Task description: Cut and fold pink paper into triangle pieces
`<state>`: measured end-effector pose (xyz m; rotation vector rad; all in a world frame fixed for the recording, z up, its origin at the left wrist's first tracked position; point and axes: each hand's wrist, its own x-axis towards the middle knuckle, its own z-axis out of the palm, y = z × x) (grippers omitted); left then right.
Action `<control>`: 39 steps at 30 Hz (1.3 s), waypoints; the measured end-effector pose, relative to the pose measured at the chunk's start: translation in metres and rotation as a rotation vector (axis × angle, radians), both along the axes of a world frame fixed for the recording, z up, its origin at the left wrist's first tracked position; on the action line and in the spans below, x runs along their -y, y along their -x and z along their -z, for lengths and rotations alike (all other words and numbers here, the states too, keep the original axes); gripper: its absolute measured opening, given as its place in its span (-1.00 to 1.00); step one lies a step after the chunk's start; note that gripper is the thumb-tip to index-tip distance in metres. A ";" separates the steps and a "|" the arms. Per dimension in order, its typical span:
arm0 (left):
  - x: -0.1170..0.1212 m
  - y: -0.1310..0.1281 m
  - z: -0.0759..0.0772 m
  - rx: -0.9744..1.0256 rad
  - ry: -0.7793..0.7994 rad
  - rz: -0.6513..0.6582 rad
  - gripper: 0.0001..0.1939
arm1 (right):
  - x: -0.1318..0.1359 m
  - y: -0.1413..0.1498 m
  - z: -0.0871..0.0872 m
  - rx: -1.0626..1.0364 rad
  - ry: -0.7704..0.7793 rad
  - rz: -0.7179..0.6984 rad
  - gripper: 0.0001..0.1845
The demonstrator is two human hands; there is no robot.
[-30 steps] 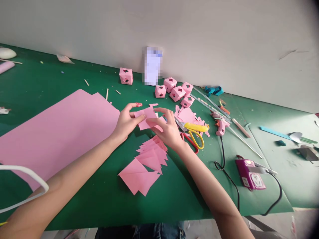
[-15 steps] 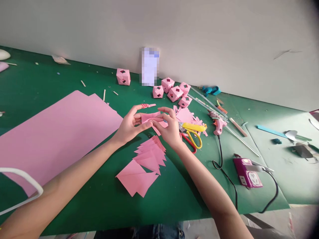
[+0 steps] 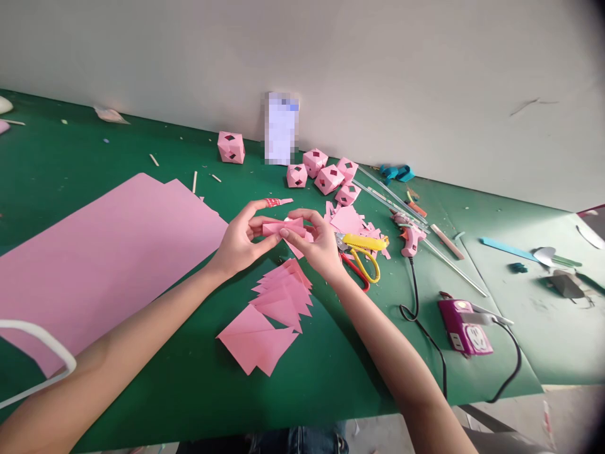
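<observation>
Between both hands is a piece of pink paper (image 3: 286, 228), bent along a crease. My left hand (image 3: 239, 243) pinches its left part, with a red-patterned wrap on the index finger. My right hand (image 3: 322, 246) grips the right part, its thumb pressed on the near face. Just below the hands, several folded pink paper squares (image 3: 278, 293) lie overlapping in a fanned row. Close to my right hand are scissors with yellow and red handles (image 3: 366, 271) and a yellow cutter (image 3: 363, 243), near pink paper scraps (image 3: 347, 221).
Large pink sheets (image 3: 118, 246) cover the left side. Several pink paper polyhedra (image 3: 328, 180) and a phone (image 3: 281, 129) are at the back wall. Right lie a pink glue gun (image 3: 413, 239), clear glue sticks (image 3: 456, 268) and a purple power strip (image 3: 466, 328) with cords.
The paper between my hands has been folded over into a narrower, flatter strip. Both hands keep their grip at nearly the same spot; the whole view shifts slightly left.
</observation>
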<state>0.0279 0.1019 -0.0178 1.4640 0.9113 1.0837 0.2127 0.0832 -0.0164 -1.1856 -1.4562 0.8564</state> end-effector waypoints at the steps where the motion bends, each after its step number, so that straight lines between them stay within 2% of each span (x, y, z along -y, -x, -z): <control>1: 0.000 0.000 0.001 0.002 0.000 0.004 -0.33 | 0.000 -0.001 -0.001 -0.015 0.011 -0.017 -0.63; 12: 0.003 -0.002 -0.001 -0.027 -0.054 -0.007 -0.39 | 0.000 -0.001 -0.005 -0.147 0.081 -0.070 -0.64; 18: 0.004 -0.002 -0.001 -0.035 -0.117 -0.011 -0.45 | -0.001 -0.002 -0.007 -0.110 0.024 -0.031 -0.60; 23: 0.003 -0.002 -0.002 -0.036 -0.117 -0.006 -0.43 | 0.000 -0.003 -0.008 -0.100 0.072 -0.067 -0.63; 28: 0.003 -0.001 0.000 -0.051 -0.133 -0.002 -0.43 | 0.000 -0.003 -0.007 -0.109 0.033 -0.063 -0.64; 39: -0.004 0.006 -0.007 -0.362 -0.262 0.017 -0.37 | 0.001 -0.003 -0.010 -0.146 0.175 -0.154 -0.58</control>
